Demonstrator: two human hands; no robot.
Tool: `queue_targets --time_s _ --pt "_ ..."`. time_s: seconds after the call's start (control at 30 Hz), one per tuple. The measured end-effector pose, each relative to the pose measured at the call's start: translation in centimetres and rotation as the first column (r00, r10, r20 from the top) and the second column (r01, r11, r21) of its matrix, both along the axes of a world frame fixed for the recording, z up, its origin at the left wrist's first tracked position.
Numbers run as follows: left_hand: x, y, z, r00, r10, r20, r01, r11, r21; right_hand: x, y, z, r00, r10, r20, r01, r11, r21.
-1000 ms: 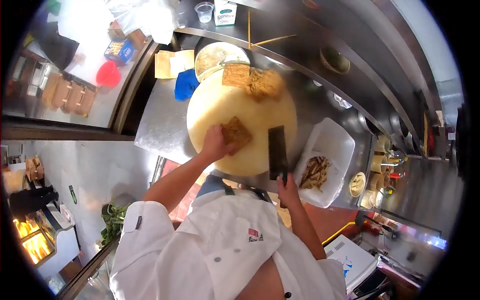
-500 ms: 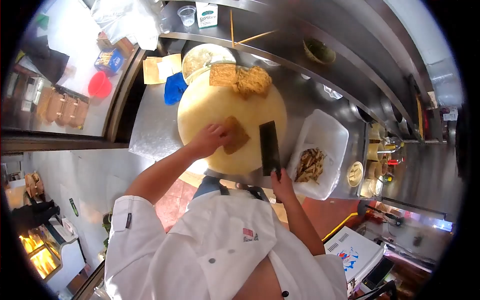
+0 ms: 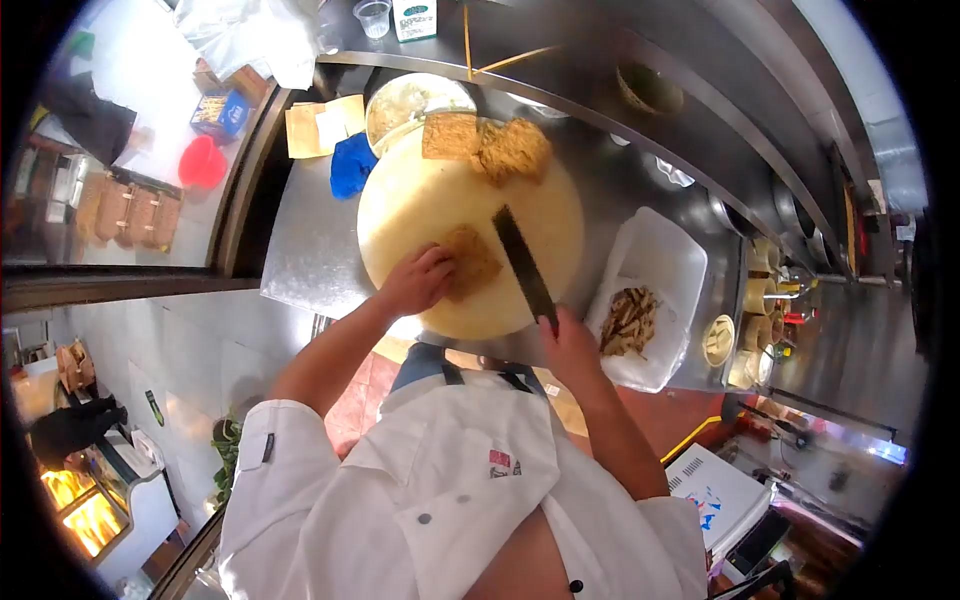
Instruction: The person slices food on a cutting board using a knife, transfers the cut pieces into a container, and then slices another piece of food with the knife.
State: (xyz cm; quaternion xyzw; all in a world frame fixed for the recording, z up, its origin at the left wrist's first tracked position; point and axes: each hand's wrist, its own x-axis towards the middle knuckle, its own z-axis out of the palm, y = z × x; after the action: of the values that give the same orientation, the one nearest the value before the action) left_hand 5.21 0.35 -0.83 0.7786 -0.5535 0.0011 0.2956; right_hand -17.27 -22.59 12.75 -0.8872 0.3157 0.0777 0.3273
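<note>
A thin, square brown slab (image 3: 474, 262), perhaps dried tofu or flatbread, lies flat on the round pale chopping board (image 3: 405, 205). The fingers of my left hand (image 3: 420, 280) are curled together on its left edge. My right hand (image 3: 570, 345) grips the handle of a dark cleaver (image 3: 524, 262). Its blade points away from me, turned nearly edge-on, just right of the slab and apart from it. At the board's far side lie more brown slabs (image 3: 513, 150), one flat and others in a rough pile.
Brown strips (image 3: 630, 322) lie in a white plastic bin (image 3: 672, 245) right of the board. Behind the board are a round pan (image 3: 410, 95), a blue cloth (image 3: 352, 165) and brown paper (image 3: 308, 130). A steel shelf (image 3: 560, 85) with chopsticks overhangs the counter's back.
The cleaver has turned from showing its broad face to nearly edge-on, and its tip has swung left towards the slab. My left hand stays at the slab's left edge.
</note>
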Motion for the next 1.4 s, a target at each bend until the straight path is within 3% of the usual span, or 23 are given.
queue_targets --time_s 0.07,0.17,0.27,0.37,0.7,0.77,1.0,1.27,1.33,1.4 --pt "0.3 -0.2 -0.4 0.996 -0.031 0.088 0.032 0.999 -0.017 1.4 1.0 -0.1 0.993 0.115 -0.019 -0.115 0.993 -0.011" --pt "0.4 -0.4 -1.6 0.996 -0.068 0.06 0.069 0.997 -0.022 3.5 3.0 0.6 0.969 0.243 -0.048 -0.246 0.968 -0.053" --pt "0.6 -0.8 -1.3 0.997 -0.079 0.004 0.079 0.995 -0.06 4.9 4.6 1.1 0.951 0.269 -0.15 -0.275 0.961 -0.021" --pt "1.0 -0.7 -1.0 0.986 -0.144 0.082 0.148 0.988 -0.039 4.9 5.3 0.3 0.941 0.308 -0.141 -0.316 0.948 -0.031" --pt "1.1 -0.6 -1.2 0.995 -0.095 0.018 0.095 0.994 -0.05 5.0 5.7 -0.4 0.954 0.247 -0.168 -0.258 0.965 -0.052" --pt "1.2 -0.8 -1.3 0.996 -0.088 0.012 0.089 0.994 -0.058 5.5 5.5 -0.5 0.938 0.315 -0.146 -0.323 0.946 -0.033" --pt "1.1 -0.6 -0.6 0.996 -0.084 -0.021 0.083 0.996 -0.032 6.6 5.8 -5.8 0.954 0.251 -0.165 -0.264 0.963 -0.061" --pt "0.8 -0.4 -1.7 0.997 -0.075 -0.006 0.075 0.996 -0.039 5.1 3.8 -9.7 0.973 0.216 0.084 -0.208 0.974 -0.095" --pt "0.8 0.2 -2.1 0.989 -0.099 0.113 0.099 0.995 -0.002 3.9 3.2 -9.2 0.975 0.174 0.14 -0.163 0.983 -0.085" --pt "0.6 1.0 -0.7 0.988 -0.134 0.083 0.131 0.991 0.041 2.4 2.9 -8.1 0.98 0.127 0.153 -0.117 0.99 -0.073"
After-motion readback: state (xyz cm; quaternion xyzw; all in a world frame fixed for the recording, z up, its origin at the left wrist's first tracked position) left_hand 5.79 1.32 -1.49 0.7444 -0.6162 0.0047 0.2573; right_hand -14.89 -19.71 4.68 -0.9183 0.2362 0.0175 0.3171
